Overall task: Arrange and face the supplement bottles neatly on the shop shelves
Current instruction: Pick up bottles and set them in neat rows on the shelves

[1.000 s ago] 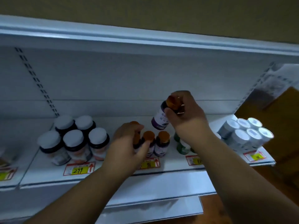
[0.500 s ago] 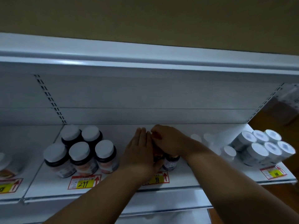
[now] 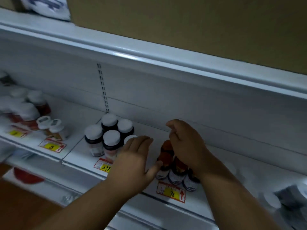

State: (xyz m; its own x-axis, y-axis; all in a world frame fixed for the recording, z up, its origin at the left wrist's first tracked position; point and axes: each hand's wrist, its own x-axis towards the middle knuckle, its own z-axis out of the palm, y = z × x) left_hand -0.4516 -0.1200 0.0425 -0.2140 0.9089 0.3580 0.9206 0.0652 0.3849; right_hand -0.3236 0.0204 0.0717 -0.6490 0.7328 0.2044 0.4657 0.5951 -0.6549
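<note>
L hand [image 3: 132, 156] flat, thumb touching orange-cap bottles [image 3: 167, 156] | R hand [image 3: 187, 145] loosely curled beside them, grip unclear | white shelf [image 3: 216, 163]

You see yellow price tags: "98" [image 3: 172, 193] at the shelf edge, "299" [image 3: 105, 166] partly hidden. Tan wall [image 3: 182, 22] above; blurred white package [image 3: 48, 7] top left.

I am seeing a shelf [image 3: 166, 90] of smooth white painted metal, its upper rail [image 3: 149, 55] catching a soft gloss. The big bottles [image 3: 109, 141] are looking like dark glossy plastic with matt white caps [image 3: 111, 137]. The small bottles [image 3: 176, 173] are showing shiny dark bodies, orange-brown caps [image 3: 167, 145] and paper labels. The price tags [image 3: 171, 192] are reading as glossy paper. The wall [image 3: 182, 22] above is looking matt tan.
</note>
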